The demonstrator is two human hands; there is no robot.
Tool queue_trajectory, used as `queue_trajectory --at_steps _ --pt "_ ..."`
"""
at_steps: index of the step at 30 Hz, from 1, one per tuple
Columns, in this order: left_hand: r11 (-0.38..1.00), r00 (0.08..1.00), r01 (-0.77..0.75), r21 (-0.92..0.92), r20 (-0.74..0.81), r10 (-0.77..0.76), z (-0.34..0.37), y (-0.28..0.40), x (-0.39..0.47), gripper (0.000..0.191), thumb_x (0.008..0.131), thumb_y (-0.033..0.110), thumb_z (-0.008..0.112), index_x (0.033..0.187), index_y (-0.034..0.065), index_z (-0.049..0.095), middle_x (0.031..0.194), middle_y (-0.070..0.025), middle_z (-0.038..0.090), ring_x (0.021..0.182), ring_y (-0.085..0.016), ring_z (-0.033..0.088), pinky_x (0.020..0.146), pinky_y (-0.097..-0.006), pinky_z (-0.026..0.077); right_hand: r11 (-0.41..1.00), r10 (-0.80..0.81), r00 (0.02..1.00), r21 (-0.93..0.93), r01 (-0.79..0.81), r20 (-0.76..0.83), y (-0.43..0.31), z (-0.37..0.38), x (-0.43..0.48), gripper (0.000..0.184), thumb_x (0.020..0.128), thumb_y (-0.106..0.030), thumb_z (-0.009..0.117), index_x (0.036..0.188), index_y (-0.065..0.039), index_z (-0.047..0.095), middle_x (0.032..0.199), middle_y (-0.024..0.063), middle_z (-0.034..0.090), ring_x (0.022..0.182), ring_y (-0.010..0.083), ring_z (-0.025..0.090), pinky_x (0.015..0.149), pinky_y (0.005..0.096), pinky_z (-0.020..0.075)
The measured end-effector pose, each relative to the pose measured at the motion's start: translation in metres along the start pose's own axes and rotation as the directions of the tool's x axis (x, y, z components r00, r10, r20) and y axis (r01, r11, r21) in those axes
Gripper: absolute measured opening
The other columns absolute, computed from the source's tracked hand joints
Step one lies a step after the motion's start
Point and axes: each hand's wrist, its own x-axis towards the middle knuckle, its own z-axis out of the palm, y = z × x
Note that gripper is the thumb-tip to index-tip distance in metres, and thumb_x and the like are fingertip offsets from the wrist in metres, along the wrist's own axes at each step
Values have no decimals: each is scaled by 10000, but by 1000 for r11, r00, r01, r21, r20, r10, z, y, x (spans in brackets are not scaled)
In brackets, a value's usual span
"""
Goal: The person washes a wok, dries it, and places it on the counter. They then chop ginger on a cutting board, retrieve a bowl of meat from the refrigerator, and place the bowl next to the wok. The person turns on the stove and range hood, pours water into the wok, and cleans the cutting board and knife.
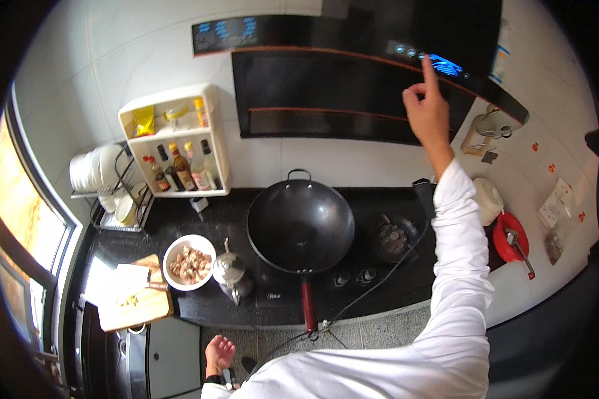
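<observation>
My right hand [427, 107] reaches up to the black range hood [299, 35] on the wall. Its index finger is stretched out, the other fingers are curled, and it holds nothing. The fingertip is at the row of round lit buttons, beside a bright blue display [445, 66]. My left hand [220, 352] hangs low in front of the counter with its fingers loosely bent and nothing in it. Between the two hands, a black wok [299, 224] with a dark red handle [308, 305] sits on the cooktop. No food shows inside it.
Left of the wok stand a metal pot [228, 269], a white bowl [172, 254] of cut meat, and a cutting board [135, 311] with a cleaver [132, 277]. Behind are a bottle rack [174, 137] and dish rack [145, 212]. A cable [374, 287] crosses the counter; a red basin [504, 244] is right.
</observation>
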Motion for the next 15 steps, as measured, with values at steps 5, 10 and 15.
queue_trajectory --at_steps 5,10,15 --pt "1000 997 22 23 72 -23 4 2 -3 131 1011 253 592 939 152 634 860 -14 643 793 -224 611 738 -406 538 972 63 994 222 -81 88 -25 -15 -39 757 964 -146 685 1627 -199 324 1021 73 710 757 131 649 683 301 570" --pt "994 992 84 75 88 -90 21 20 4 137 1028 263 588 1004 137 637 905 -25 686 822 -234 643 771 -415 555 798 236 857 412 -440 458 -94 -46 -117 498 993 -174 668 1463 -68 540 1023 33 683 698 50 591 567 190 474" --pt "963 971 130 236 166 -172 36 67 14 135 1027 250 583 1031 124 631 910 -36 679 831 -225 639 793 -408 546 621 272 612 351 -701 743 -201 -50 -217 316 1003 -175 665 1270 -6 670 967 37 695 685 52 589 583 200 482"
